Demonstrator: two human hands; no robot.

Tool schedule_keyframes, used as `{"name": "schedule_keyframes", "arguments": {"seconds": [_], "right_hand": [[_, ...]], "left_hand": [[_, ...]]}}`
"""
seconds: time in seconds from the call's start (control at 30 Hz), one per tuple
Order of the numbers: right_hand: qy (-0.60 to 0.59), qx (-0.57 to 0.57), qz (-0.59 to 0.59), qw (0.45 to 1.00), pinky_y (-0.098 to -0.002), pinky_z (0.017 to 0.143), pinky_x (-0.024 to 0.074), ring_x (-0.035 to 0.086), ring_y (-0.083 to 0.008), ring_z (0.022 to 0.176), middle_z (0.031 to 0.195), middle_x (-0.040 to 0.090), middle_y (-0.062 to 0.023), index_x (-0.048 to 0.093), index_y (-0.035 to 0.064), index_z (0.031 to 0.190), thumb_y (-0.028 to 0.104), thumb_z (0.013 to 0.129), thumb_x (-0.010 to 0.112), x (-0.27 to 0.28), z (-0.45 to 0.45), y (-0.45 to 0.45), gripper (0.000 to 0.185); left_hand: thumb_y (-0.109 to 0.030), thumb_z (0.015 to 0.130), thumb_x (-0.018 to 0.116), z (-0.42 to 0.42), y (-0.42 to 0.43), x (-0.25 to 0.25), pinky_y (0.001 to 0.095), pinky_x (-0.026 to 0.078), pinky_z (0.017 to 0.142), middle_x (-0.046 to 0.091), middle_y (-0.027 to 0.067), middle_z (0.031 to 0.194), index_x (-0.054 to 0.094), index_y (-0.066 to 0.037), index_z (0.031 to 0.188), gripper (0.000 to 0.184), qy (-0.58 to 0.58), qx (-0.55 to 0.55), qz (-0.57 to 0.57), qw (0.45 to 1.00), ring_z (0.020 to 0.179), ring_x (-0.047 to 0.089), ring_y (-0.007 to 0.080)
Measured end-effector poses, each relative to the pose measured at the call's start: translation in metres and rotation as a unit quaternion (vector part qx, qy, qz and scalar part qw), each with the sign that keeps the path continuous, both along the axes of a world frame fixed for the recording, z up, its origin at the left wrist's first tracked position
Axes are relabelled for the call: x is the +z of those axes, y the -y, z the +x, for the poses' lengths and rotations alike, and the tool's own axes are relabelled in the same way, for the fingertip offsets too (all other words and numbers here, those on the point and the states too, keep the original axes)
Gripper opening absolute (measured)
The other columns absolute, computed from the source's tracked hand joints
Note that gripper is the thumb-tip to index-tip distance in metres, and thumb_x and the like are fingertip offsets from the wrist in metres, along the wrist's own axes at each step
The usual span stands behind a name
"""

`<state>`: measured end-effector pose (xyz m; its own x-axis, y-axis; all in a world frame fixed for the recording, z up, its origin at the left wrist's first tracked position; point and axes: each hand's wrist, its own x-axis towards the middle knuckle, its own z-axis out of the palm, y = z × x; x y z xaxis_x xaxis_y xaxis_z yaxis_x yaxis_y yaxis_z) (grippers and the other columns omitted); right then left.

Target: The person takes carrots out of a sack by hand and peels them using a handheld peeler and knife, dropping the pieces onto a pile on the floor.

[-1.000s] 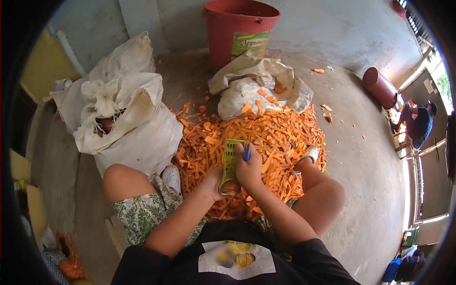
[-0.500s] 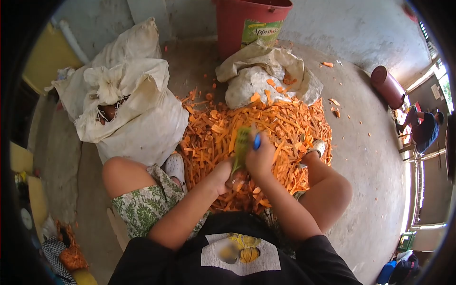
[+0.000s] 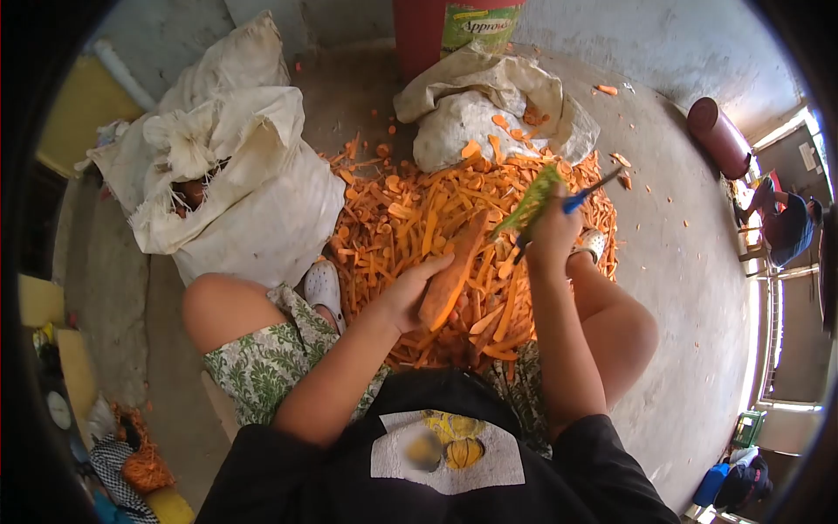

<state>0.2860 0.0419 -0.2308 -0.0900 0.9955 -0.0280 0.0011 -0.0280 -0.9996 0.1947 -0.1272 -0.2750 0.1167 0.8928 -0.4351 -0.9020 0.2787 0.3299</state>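
My left hand (image 3: 414, 290) is closed around a long, cut orange root (image 3: 456, 275), which looks like a sweet potato, its far end pointing up and away. My right hand (image 3: 554, 237) is off to the right, gripping a blue-handled knife (image 3: 597, 187) with its blade pointing right. A flat yellow-green tool (image 3: 531, 203), possibly a slicer, sticks out of the same hand toward the left. Both hands are above a large heap of orange root strips and slices (image 3: 397, 240) on the floor between my legs.
Bulging white sacks (image 3: 253, 210) stand at left, one torn open with reddish-brown roots (image 3: 190, 194) inside. A crumpled sack (image 3: 463, 131) lies behind the heap, before a red bin (image 3: 419, 39). A maroon container (image 3: 720, 135) and a seated person (image 3: 786, 229) are far right.
My hands have moved apart. The right one went right and up with the knife and green tool, uncovering the orange root in my left hand. The view has tilted slightly.
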Motion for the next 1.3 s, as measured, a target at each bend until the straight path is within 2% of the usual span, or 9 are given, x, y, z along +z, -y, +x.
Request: {"name": "schedule_keyframes", "arguments": {"seconds": [0.13, 0.37, 0.6, 0.77, 1.0, 1.13, 1.2, 1.27, 1.3], "right_hand": [[0.051, 0.158, 0.033, 0.986, -0.0271, 0.043, 0.0306, 0.036, -0.0099, 0.045, 0.051, 0.041, -0.0008, 0.043, 0.004, 0.066, 0.02, 0.088, 0.048, 0.0, -0.013, 0.066, 0.027], [0.157, 0.156, 0.124, 0.967, -0.0347, 0.046, 0.0353, 0.042, -0.0248, 0.045, 0.052, 0.045, -0.0146, 0.045, 0.0005, 0.071, 0.019, 0.086, 0.049, -0.011, -0.012, 0.083, 0.025], [0.317, -0.002, 0.158, 0.935, -0.0405, 0.05, 0.0392, 0.052, -0.0326, 0.054, 0.06, 0.054, -0.0175, 0.054, 0.001, 0.078, 0.018, 0.085, 0.048, -0.047, 0.002, -0.01, 0.019], [0.155, -0.148, 0.094, 0.972, -0.0311, 0.045, 0.0349, 0.044, -0.0144, 0.046, 0.054, 0.047, -0.0052, 0.054, 0.0001, 0.068, 0.024, 0.087, 0.044, -0.055, 0.043, -0.081, 0.032], [0.089, 0.152, 0.097, 0.98, -0.0287, 0.044, 0.034, 0.04, -0.0104, 0.048, 0.053, 0.044, -0.0031, 0.048, 0.0022, 0.072, 0.021, 0.087, 0.048, -0.001, -0.002, 0.063, 0.024], [0.177, 0.182, 0.137, 0.958, -0.0351, 0.047, 0.0379, 0.048, -0.0278, 0.047, 0.054, 0.05, -0.0122, 0.048, 0.0003, 0.075, 0.017, 0.084, 0.051, -0.007, -0.002, 0.079, 0.019], [0.222, 0.087, 0.184, 0.953, -0.0387, 0.049, 0.0392, 0.051, -0.0368, 0.053, 0.06, 0.055, -0.0171, 0.051, 0.0003, 0.077, 0.018, 0.083, 0.05, -0.021, -0.001, 0.059, 0.019], [0.331, -0.002, 0.207, 0.92, -0.0317, 0.046, 0.037, 0.046, -0.02, 0.047, 0.055, 0.05, -0.0111, 0.051, 0.0, 0.078, 0.026, 0.088, 0.045, -0.043, 0.012, -0.006, 0.029], [0.272, -0.057, 0.224, 0.934, -0.0352, 0.048, 0.0372, 0.047, -0.0256, 0.048, 0.057, 0.052, -0.0139, 0.052, -0.0005, 0.078, 0.028, 0.088, 0.043, -0.047, 0.021, -0.033, 0.031]], "left_hand": [[-0.033, 0.089, 0.039, 0.005, -0.005, 0.003, 0.0305, 0.049, 0.048, 0.059, 0.0052, 0.078, 0.052, -0.008, 0.101, 0.031, 0.013, 0.081, -0.049, 0.995, 0.069, 0.058, 0.0147], [-0.028, 0.088, 0.041, 0.018, -0.012, 0.003, 0.0296, 0.05, 0.051, 0.059, 0.0051, 0.079, 0.053, -0.007, 0.096, 0.026, 0.007, 0.13, -0.073, 0.989, 0.067, 0.06, 0.0138], [-0.032, 0.089, 0.039, 0.018, 0.005, 0.003, 0.0299, 0.05, 0.054, 0.057, 0.01, 0.083, 0.05, -0.003, 0.099, 0.033, -0.131, -0.109, -0.02, 0.985, 0.069, 0.059, 0.0178], [-0.037, 0.089, 0.04, 0.013, 0.004, 0.015, 0.0307, 0.049, 0.052, 0.055, 0.0101, 0.081, 0.049, -0.002, 0.101, 0.039, -0.089, -0.099, -0.013, 0.991, 0.071, 0.057, 0.0178], [-0.04, 0.089, 0.035, 0.009, -0.006, -0.01, 0.0323, 0.051, 0.055, 0.057, 0.0081, 0.084, 0.051, -0.004, 0.1, 0.041, -0.006, -0.012, 0.011, 1.0, 0.073, 0.058, 0.0177], [-0.035, 0.09, 0.037, 0.016, -0.008, -0.006, 0.031, 0.05, 0.057, 0.059, 0.0091, 0.087, 0.05, -0.004, 0.102, 0.036, -0.025, 0.014, -0.019, 0.999, 0.073, 0.06, 0.0166], [-0.034, 0.09, 0.038, 0.02, -0.003, -0.006, 0.0305, 0.051, 0.058, 0.059, 0.0094, 0.087, 0.05, -0.003, 0.101, 0.035, -0.067, -0.007, -0.019, 0.998, 0.072, 0.06, 0.0167], [-0.034, 0.089, 0.04, 0.019, 0.006, 0.004, 0.0306, 0.05, 0.06, 0.058, 0.0117, 0.086, 0.05, -0.002, 0.101, 0.035, -0.054, -0.112, -0.02, 0.992, 0.072, 0.059, 0.019], [-0.034, 0.089, 0.04, 0.02, 0.006, 0.013, 0.0306, 0.05, 0.06, 0.058, 0.0117, 0.086, 0.05, -0.002, 0.101, 0.035, -0.055, -0.112, -0.02, 0.992, 0.072, 0.059, 0.019]]}}
